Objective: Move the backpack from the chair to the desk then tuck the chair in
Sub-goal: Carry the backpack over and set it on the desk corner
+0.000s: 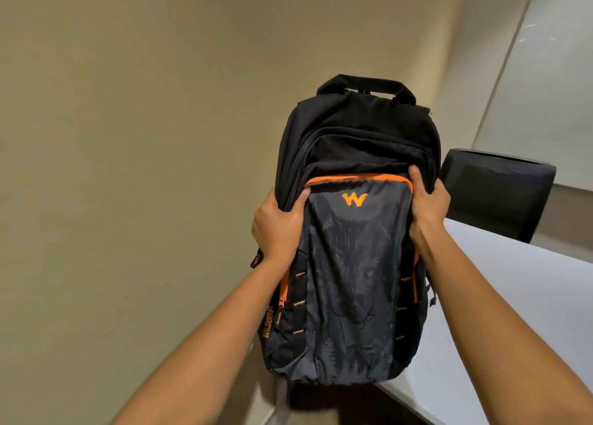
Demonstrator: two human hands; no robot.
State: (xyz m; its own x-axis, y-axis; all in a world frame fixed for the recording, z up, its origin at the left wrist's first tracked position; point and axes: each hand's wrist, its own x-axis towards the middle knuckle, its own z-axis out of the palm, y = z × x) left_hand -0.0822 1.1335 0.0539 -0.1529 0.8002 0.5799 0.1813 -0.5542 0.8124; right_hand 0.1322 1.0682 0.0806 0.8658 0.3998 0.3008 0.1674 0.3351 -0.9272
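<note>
Beige wall fills the left side. Left hand is clamped on the backpack's left edge, thumb pressed just under the orange zip. The backpack is upright between both hands, dark grey front with an orange W, black top and carry handle above. Its base is at the near corner of the white desk; whether it rests there, can't tell. Right hand grips the right edge, fingers curled over the zip corner. Black chair stands beyond the desk, far right.
</note>
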